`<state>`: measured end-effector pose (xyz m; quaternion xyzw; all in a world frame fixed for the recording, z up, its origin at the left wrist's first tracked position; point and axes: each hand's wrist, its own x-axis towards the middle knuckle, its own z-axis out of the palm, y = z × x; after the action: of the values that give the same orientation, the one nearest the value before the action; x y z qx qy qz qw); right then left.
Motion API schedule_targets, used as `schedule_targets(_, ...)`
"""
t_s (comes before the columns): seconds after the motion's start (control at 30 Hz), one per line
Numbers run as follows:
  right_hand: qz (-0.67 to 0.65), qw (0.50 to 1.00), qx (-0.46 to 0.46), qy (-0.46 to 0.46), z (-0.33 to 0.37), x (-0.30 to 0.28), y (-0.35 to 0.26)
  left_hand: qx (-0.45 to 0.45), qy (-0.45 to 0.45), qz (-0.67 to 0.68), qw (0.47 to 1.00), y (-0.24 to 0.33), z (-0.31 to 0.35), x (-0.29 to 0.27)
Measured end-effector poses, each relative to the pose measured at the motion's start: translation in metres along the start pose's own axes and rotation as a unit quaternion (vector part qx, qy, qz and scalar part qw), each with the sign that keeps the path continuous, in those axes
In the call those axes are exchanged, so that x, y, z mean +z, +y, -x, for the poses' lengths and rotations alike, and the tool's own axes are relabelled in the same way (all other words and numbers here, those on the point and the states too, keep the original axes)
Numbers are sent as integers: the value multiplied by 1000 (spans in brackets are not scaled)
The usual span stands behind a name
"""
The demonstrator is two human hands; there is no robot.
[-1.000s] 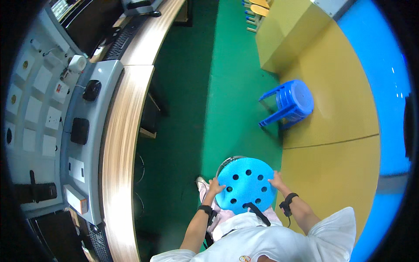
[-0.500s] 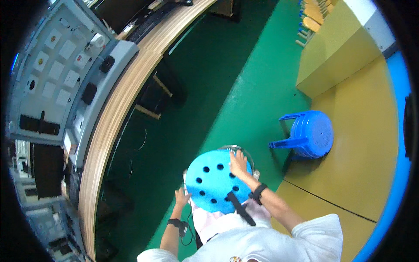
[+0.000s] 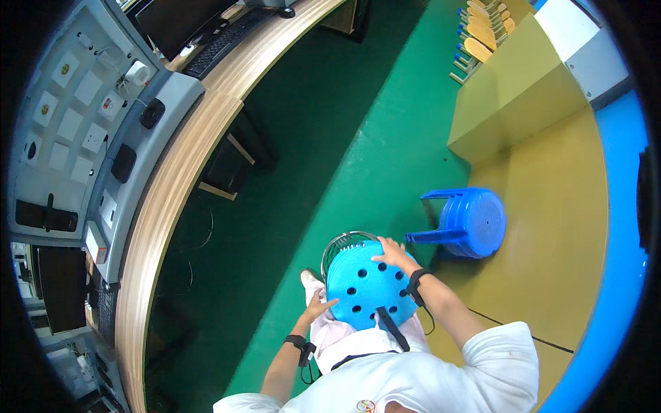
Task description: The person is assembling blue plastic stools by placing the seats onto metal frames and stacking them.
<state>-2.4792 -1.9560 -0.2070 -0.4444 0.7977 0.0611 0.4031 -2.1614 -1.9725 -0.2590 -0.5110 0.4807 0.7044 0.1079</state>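
Observation:
A light-blue round stool with dark holes in its seat is in front of my body, low in the view. Shiny curved metal bars show past its far left edge. My right hand grips the far right rim, thumb over the top. At the near left rim is my left hand, its thumb on the seat and its other fingers partly hidden by the edge. Over the near part of the seat hangs a black strap.
To the right lies a stack of darker blue plastic stools on its side, by a yellow panel. A long wooden desk curves along the left, with grey equipment panels. Small wooden-topped stools stand far right.
The light-blue stool has shifted right and tilted, so its metal bars now show at the far left. My left hand has come in against the rim; my right hand has moved along with the seat.

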Motion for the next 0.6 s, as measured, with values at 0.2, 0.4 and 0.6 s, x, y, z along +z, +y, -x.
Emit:
schedule_targets(0.2,-147,986,-35,73,13,16,97,119,57,-27,991,57,-36,38)
schedule_targets(0.4,-248,967,-34,51,41,25,155,-48,276,-220,934,95,-42,82)
schedule_targets(0.6,-321,932,-20,167,47,64,199,-100,318,-367,869,148,-46,116)
